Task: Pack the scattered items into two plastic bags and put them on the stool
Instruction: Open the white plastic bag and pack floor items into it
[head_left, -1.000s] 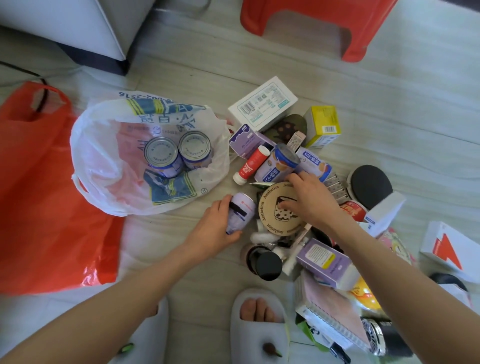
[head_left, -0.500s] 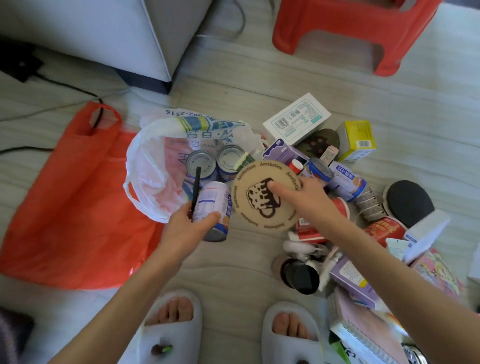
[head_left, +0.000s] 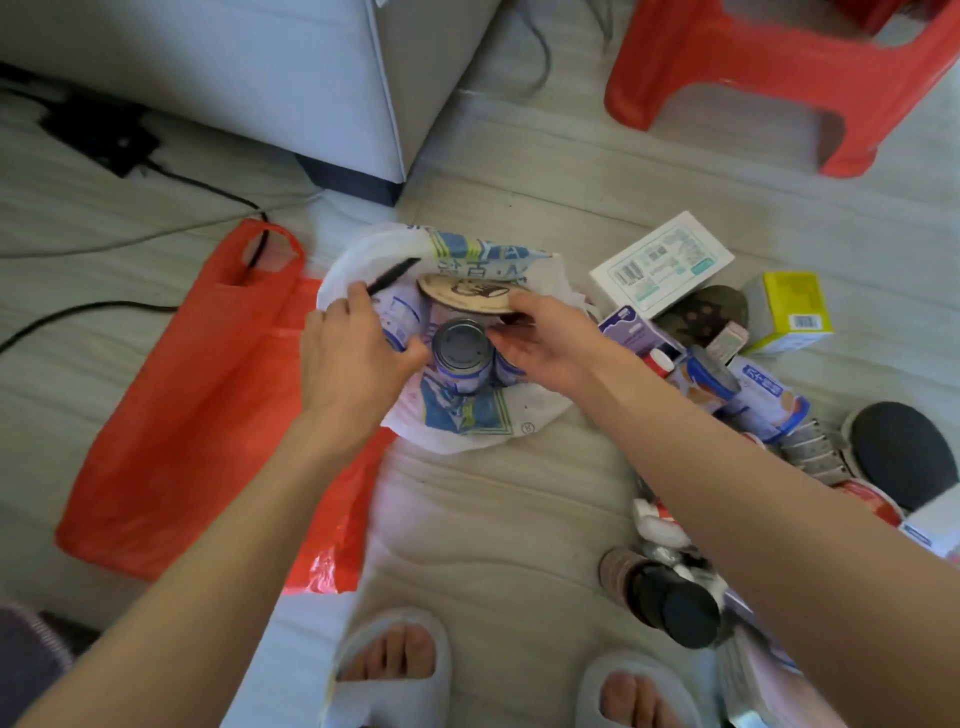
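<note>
Since a moment ago both hands have carried their loads from the pile over into the white bag (head_left: 470, 415): the left hand (head_left: 353, 358) is closed around a small can (head_left: 400, 319) and a black pen (head_left: 395, 273), the right hand (head_left: 545, 345) pinches a round coaster (head_left: 467, 293) above 1 tin (head_left: 460, 351) already inside. This is the filling step; next comes letting go, then back to the pile (head_left: 727, 358). The red bag (head_left: 202, 405) lies flat, and the stool (head_left: 779, 67) is cut off at the top. A 2nd tin is mostly hidden.

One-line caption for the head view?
Both hands lower a small bottle with a pen and a round coaster into the white bag.
</note>
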